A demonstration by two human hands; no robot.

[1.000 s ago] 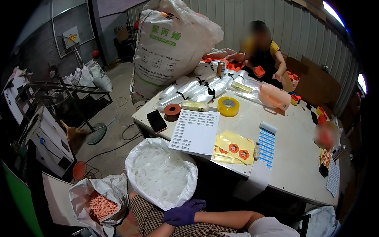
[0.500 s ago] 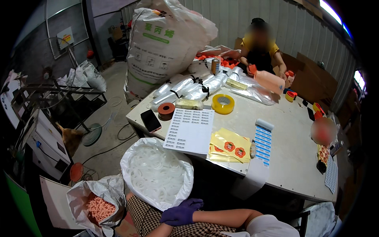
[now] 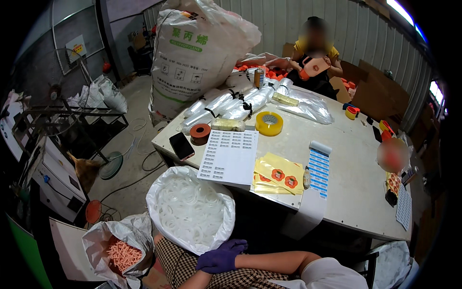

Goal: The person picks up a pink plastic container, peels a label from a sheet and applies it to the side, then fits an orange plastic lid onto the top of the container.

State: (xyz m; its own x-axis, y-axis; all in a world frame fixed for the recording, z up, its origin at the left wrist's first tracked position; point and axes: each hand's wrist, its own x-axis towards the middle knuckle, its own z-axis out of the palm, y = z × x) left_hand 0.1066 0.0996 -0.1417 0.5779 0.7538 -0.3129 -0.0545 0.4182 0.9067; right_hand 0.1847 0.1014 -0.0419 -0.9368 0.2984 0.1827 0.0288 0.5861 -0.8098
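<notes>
Sack (image 3: 229, 216) of clear rings (image 3: 190, 212) stands against your lap (image 3: 174, 262), beside the worktop (image 3: 356, 166). Beyond, a co-worker (image 3: 314, 86) has just lifted a pink bottle (image 3: 315, 66), which changes nothing at your sack. Your right hand (image 3: 214, 261) lies over your left hand (image 3: 236, 245); neither shows anything held, how open you cannot tell.

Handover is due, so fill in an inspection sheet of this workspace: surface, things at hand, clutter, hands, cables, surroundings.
Surface: white table, most crowded toward its left.
Things at hand: translucent rings in an open sack before the table.
Clutter: phone, yellow tape roll, label sheet.
Hands: right hand crossed over left hand, purple-gloved, beside that sack; nothing seen held.
Cables: dark cable across the floor at left.
Surroundings: co-worker across the table holds an orange container; tall white sack at left.
</notes>
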